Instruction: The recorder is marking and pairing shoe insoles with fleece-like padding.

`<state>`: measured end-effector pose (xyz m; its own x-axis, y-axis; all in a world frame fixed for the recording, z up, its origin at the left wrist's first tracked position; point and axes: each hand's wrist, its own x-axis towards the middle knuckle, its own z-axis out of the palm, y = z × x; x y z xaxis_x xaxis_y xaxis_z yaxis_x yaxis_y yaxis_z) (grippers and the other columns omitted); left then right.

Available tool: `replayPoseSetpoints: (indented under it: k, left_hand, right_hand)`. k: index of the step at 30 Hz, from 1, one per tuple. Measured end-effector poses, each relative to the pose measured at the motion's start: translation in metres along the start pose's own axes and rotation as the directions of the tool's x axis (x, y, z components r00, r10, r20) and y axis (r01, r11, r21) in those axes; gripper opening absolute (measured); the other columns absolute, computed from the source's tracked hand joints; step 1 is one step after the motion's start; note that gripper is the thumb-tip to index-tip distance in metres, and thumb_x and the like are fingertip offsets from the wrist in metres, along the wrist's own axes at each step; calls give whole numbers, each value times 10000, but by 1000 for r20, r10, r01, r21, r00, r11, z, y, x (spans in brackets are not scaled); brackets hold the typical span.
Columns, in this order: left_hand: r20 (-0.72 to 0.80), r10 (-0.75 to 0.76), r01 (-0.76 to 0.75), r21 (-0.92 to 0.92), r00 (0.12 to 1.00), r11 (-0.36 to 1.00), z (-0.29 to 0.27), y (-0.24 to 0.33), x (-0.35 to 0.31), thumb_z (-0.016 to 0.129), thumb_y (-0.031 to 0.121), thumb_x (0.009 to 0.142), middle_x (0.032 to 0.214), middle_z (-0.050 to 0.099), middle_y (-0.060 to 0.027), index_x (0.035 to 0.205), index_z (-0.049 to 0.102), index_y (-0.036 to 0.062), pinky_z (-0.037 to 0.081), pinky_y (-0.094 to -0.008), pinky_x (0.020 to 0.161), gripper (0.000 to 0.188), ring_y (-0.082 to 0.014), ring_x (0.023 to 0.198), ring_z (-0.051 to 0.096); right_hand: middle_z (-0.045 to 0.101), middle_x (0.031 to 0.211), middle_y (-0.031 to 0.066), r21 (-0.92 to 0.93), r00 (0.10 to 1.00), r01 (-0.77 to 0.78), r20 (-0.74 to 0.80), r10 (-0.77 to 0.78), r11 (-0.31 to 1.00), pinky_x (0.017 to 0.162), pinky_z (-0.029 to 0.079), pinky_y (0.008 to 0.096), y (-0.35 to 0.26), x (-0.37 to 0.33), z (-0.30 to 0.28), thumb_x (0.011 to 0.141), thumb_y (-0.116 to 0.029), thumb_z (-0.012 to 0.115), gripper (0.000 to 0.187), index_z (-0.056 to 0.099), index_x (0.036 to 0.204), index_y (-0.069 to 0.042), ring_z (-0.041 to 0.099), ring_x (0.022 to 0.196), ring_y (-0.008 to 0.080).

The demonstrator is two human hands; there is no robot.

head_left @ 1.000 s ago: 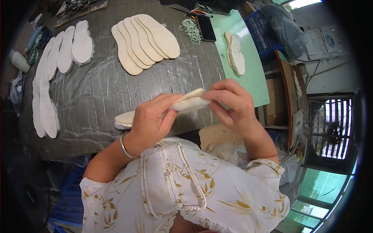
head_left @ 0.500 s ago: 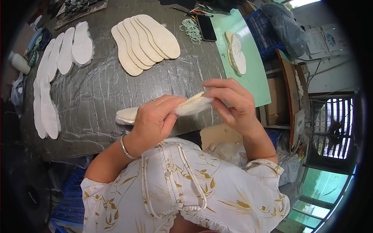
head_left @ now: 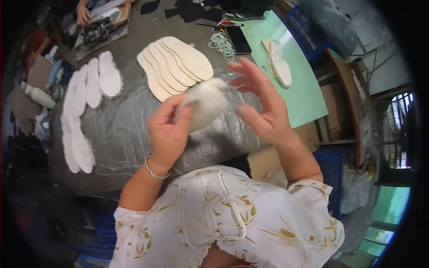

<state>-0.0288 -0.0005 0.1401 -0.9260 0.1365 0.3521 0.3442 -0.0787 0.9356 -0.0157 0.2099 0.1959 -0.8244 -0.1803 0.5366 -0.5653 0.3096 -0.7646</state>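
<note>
Over the near part of the dark table, my left hand (head_left: 169, 125) pinches a fluffy white insole (head_left: 203, 107) between thumb and fingers. The insole is smeared by motion, so its outline and any second layer are hard to make out. To the right of it, my right hand (head_left: 263, 102) is raised with thumb and fingers spread, apart from the insole and holding nothing. Just beyond the held insole lie several cream insoles (head_left: 172, 62), fanned out and overlapping. On the left, several fleecy white insoles (head_left: 82, 120) overlap in a curved row.
A green mat (head_left: 304, 102) at the right bears a pair of insoles (head_left: 280, 67) with handwriting. Near it are a phone (head_left: 238, 40), pale rubber bands (head_left: 222, 45) and orange-handled pliers (head_left: 230, 23). Another person's hand (head_left: 83, 14) shows far left, and a white bottle (head_left: 40, 96) stands left.
My left hand has lifted and turned the insole up, away from my body. My right hand has let go of it and opened. The view has shifted, and another person's hand now shows.
</note>
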Motion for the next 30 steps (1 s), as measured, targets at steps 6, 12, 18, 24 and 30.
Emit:
replayPoseSetpoints:
  k: [6,12,18,24,30]
  left_hand:
    - [-185,-154,55,-452,971,890,-43,13,37,549,183,999,1103,662,-80,1199,593,-4,503,-283,872,277,-149,980,632]
    - [-252,-157,-41,-636,955,770,-69,22,48,440,237,1038,1276,589,-68,1341,496,49,454,-394,1015,362,-212,1161,567]
    - [-290,-49,-145,-609,956,780,-63,19,52,457,245,1031,1268,581,-43,1445,390,98,458,-362,985,445,-168,1124,570]
    - [-219,-24,-155,-759,975,632,-88,1,51,507,223,993,1105,644,-42,1167,583,75,472,-379,856,241,-189,965,594]
    - [-33,17,-37,-934,999,355,-88,-12,52,588,192,924,1014,606,12,1140,575,112,412,-337,825,231,-155,875,535]
  right_hand:
    - [684,1015,102,200,997,-68,-30,76,977,774,512,281,18,14,43,888,-38,601,247,656,1126,-1,644,884,160]
    - [665,1013,124,195,996,88,-49,-80,977,727,512,284,6,21,72,847,-43,652,248,649,1087,17,639,847,185]
    - [627,667,99,202,990,-136,67,125,970,553,491,327,6,-2,82,835,-95,691,88,687,812,-10,597,553,205]
    - [656,806,107,149,997,35,-72,-25,988,573,497,324,22,-18,89,824,-42,684,109,690,931,-26,625,646,232]
    - [664,856,98,-37,977,165,-134,-169,986,643,512,333,9,-5,62,790,-24,713,154,704,943,-35,636,763,248]
